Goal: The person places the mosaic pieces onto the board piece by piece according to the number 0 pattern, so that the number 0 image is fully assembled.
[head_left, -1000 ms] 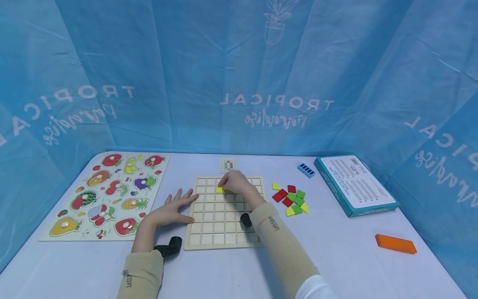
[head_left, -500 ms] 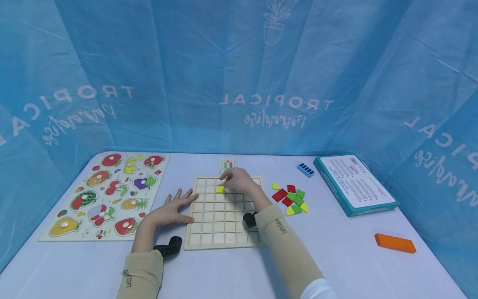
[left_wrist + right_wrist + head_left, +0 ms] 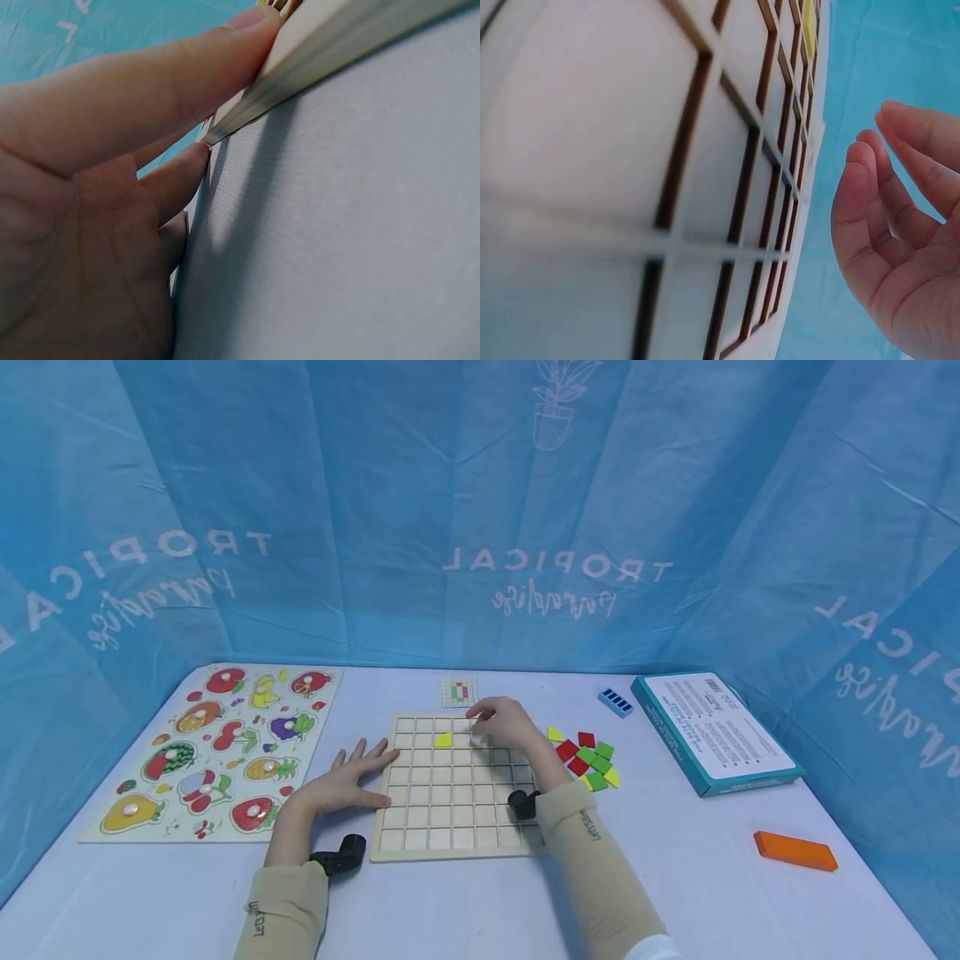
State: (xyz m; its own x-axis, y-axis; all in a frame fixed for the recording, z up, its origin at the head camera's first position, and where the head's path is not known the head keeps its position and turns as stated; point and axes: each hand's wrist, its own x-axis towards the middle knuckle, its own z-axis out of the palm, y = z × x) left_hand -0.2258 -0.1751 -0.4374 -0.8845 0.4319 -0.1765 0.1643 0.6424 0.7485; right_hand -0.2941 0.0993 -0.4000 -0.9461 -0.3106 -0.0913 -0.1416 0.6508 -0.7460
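Observation:
A wooden grid board (image 3: 418, 793) lies on the white table. One yellow tile (image 3: 443, 741) with a slanted side sits in a cell near its far edge. My left hand (image 3: 341, 783) rests at the board's left edge, fingers spread, thumb and fingertips touching the rim. In the left wrist view the thumb lies on the board's edge (image 3: 300, 79). My right hand (image 3: 506, 722) hovers over the far right part of the board. The right wrist view shows its fingers (image 3: 851, 191) loosely bent, with nothing between them.
Red, green and yellow tiles (image 3: 592, 757) lie right of the board. A small pattern card (image 3: 459, 692) is behind it. A fruit puzzle (image 3: 217, 760) lies left. On the right are a blue block (image 3: 615, 702), a teal box (image 3: 716, 727) and an orange bar (image 3: 797, 850).
My right hand has let go of the yellow tile, which stays in its cell, and has moved right across the board. The left hand has kept its place.

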